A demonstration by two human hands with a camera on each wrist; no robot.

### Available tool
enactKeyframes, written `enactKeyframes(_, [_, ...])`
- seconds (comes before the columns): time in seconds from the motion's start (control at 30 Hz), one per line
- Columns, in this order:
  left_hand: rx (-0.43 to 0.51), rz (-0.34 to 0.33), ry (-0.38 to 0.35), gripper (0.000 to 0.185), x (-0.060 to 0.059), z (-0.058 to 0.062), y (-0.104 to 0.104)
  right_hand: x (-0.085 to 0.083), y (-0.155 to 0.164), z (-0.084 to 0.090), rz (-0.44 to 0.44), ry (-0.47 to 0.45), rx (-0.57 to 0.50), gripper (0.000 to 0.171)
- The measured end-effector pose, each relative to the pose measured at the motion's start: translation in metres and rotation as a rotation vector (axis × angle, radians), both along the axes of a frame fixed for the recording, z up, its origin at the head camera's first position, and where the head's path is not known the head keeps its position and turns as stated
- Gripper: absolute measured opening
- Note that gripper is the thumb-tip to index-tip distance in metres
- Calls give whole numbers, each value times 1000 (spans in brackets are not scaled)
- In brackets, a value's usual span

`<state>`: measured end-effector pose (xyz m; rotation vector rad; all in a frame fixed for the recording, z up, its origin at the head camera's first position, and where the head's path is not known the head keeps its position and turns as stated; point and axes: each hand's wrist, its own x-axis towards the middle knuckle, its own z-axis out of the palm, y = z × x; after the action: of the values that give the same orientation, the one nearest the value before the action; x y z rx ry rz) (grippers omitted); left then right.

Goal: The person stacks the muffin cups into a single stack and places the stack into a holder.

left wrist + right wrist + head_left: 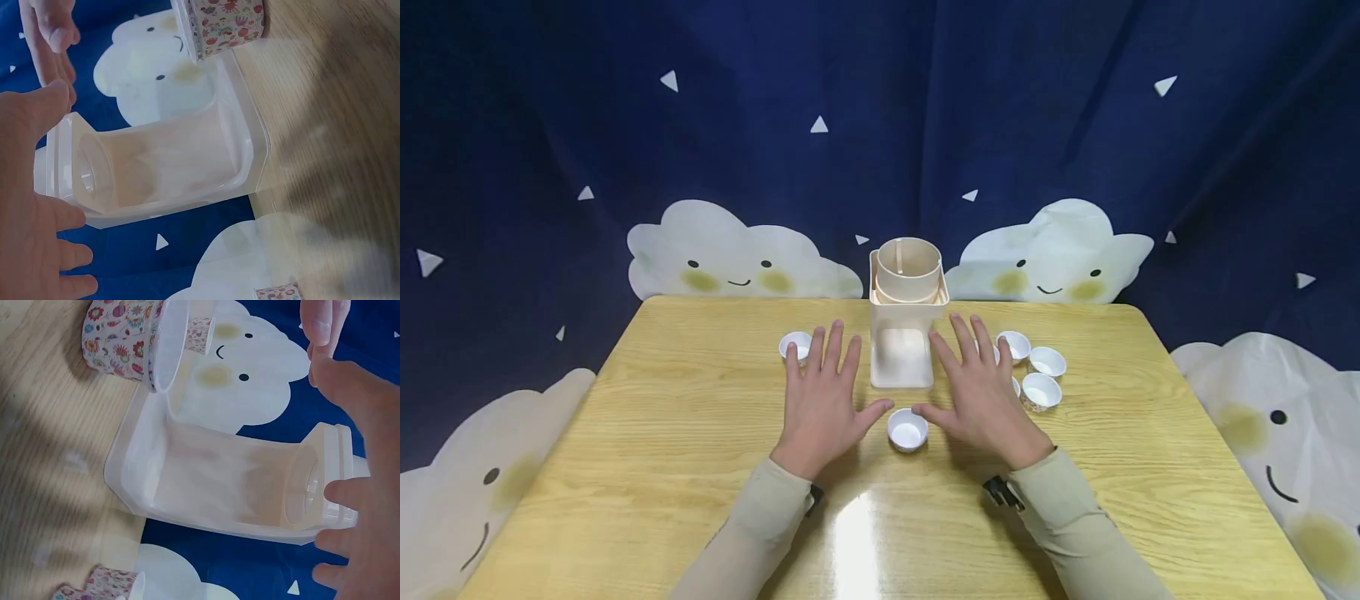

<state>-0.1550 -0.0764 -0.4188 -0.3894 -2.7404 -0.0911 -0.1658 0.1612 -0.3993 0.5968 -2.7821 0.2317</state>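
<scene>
Left hand (820,404) and right hand (981,392) lie flat, fingers spread, on the surface (647,433) | cup (907,430) between thumbs | likely light, thin, crushable; grip its rim or sides gently

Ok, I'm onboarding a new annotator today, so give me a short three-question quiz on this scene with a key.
1. True or false: the left hand grips a cup.
2. Which thing stands between the two hands at the far side? A) a kettle B) the dispenser C) a plate
3. Fill in: the lone cup nearest the person sits between the two ____.

Key
1. False: both the left hand and the right hand lie flat on the table with fingers spread, holding nothing.
2. B. It is cream-coloured and stands upright, with a cluster of cups to its right and one cup to its left.
3. thumbs.
</scene>
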Motion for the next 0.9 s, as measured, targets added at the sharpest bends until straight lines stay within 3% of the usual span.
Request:
enactKeyframes(0.1, [15,-36,-8,91,1,-2,0,1,1,-1,34,-5,-57,82])
enactKeyframes(0.23, [45,-138,36,78,0,-3,-1,1,2,-1,112,45,-158,57])
enactKeyframes(0.37, [139,-241,76,62,1,-2,-2,3,1,0,190,104,-247,43])
enactKeyframes(0.5, [244,-326,37,53,2,0,-2,7,0,1,239,108,-338,34])
enactKeyframes(0.63, [288,-360,2,51,3,1,-2,8,-2,2,264,80,-380,31])
enactKeyframes(0.9, [318,-351,-48,53,3,-5,-5,8,-3,-2,249,16,-360,31])
